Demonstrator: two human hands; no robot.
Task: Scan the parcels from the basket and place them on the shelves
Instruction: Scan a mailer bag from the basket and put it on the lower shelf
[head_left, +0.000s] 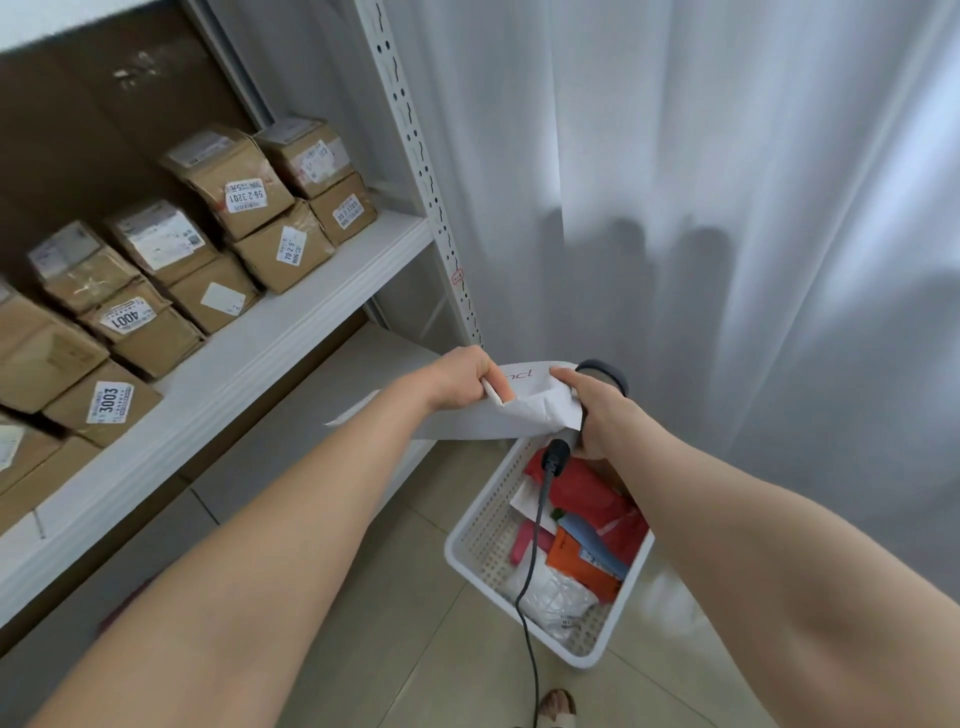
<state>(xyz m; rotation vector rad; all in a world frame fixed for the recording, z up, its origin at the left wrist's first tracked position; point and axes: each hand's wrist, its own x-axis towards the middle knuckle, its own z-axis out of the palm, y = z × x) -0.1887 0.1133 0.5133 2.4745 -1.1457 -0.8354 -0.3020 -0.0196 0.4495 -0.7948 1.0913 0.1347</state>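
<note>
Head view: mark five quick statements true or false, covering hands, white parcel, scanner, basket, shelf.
1. The left hand grips the white parcel by one edge. True.
2. The right hand holds nothing. False: it grips the scanner, whose cable hangs down.
3. The basket stands on the shelf. False: it stands on the tiled floor beside the shelf.
4. The basket holds several parcels, red and orange among them. True.
5. Labelled cardboard boxes are stacked on the shelf. True.
</note>
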